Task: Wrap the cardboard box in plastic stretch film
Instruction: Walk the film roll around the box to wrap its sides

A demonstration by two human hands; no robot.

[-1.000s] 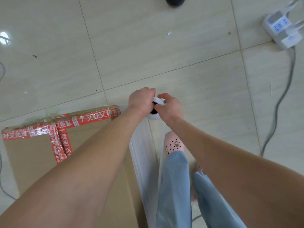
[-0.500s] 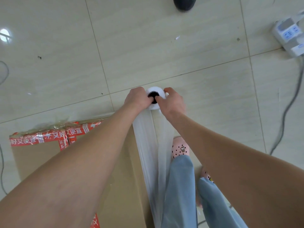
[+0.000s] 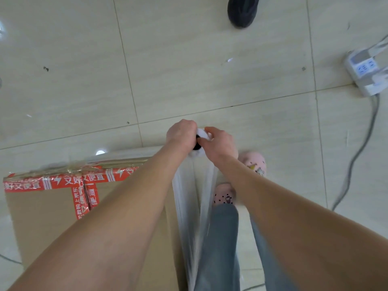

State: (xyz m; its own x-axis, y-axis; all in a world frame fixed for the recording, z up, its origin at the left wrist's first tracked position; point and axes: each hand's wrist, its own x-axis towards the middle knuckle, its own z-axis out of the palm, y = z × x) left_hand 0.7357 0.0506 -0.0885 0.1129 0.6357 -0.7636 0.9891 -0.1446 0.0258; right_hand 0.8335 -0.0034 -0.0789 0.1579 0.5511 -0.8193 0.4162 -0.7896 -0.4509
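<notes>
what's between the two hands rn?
Head view: the white roll of clear plastic stretch film, dark core end-on, sits between the left hand and right hand; both grip it.

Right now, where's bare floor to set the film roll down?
Free: tiles ahead of the film roll, between the cardboard box and the black shoe; also the stretch left of that. Crowded: right edge with power strip and cable; near side, where pink slippers and stretched film sit beside the box.

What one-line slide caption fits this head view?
Wrapping underway: left hand and right hand grip the stretch-film roll, film running beside the red-taped cardboard box.
</notes>
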